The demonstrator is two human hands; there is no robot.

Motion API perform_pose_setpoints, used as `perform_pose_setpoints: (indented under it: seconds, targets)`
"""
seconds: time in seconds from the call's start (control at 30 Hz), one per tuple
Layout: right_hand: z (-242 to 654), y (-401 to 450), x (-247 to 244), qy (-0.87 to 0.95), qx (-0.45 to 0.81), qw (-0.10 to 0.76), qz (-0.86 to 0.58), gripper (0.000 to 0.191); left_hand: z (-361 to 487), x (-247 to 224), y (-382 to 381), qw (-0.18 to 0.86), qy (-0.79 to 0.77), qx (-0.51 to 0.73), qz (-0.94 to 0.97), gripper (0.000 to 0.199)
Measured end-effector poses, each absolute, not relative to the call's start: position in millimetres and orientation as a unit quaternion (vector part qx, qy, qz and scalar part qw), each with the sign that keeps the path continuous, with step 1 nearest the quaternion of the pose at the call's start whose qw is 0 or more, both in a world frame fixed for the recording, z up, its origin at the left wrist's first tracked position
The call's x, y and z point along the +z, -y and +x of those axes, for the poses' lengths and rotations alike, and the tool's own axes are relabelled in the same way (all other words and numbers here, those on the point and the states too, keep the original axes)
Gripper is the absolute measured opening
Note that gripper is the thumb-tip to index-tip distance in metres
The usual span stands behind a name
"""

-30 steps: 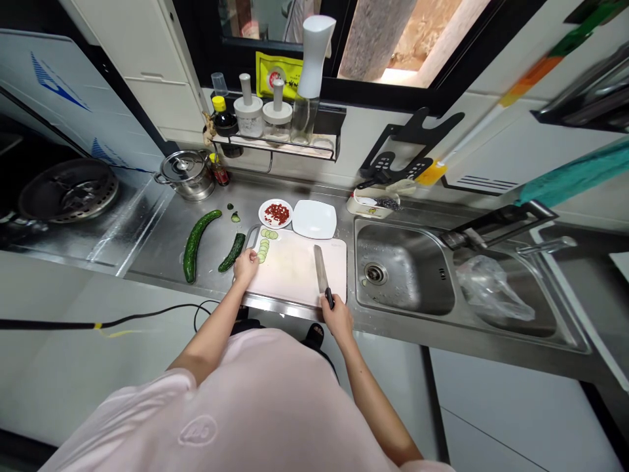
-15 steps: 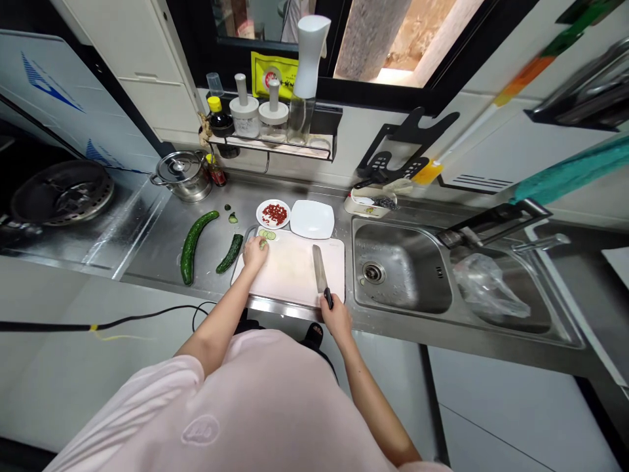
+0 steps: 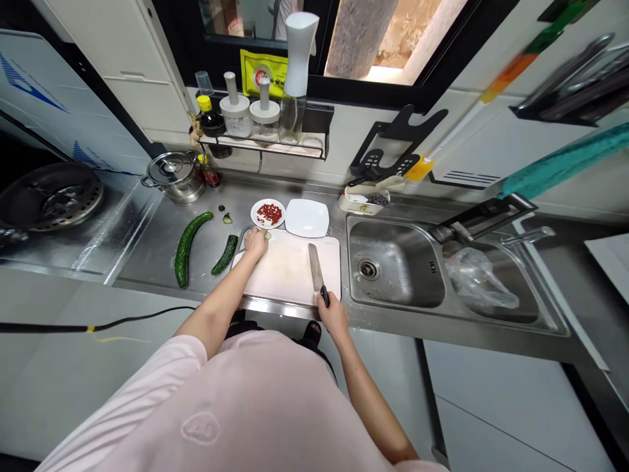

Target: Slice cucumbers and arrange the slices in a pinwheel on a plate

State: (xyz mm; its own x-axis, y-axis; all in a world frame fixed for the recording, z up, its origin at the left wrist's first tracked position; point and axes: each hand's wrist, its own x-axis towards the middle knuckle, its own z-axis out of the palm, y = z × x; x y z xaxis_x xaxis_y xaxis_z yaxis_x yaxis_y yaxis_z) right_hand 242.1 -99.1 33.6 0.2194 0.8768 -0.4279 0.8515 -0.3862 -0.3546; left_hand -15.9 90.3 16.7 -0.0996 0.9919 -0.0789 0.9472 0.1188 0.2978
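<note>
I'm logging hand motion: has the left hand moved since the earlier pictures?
Yes. Judged against the cutting board, the left hand has moved away from the wearer, along the board's left side, toward its far left corner.

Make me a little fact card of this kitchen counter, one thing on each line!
left hand: over the cutting board, green slice at its fingertips
right hand: holding the knife
knife blade: lying over the board
cucumbers: one long, one shorter, both left of the board
round plate: red pieces on it
pot: lid on
</note>
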Motion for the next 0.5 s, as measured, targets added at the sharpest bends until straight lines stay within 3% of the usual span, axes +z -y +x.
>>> perform_pose_setpoints:
  seconds: [0.23, 0.5]
  targets:
    - [244, 100, 29, 0.559, 0.278, 0.033, -0.78, 0.048, -17, 23, -95, 0.165, -0.737, 0.162, 0.635, 0.015]
    - [245, 99, 28, 0.568, 0.276, 0.044, -0.774, 0.046, 0, 4, -76, 0.375, -0.715, 0.273, 0.523, 0.02]
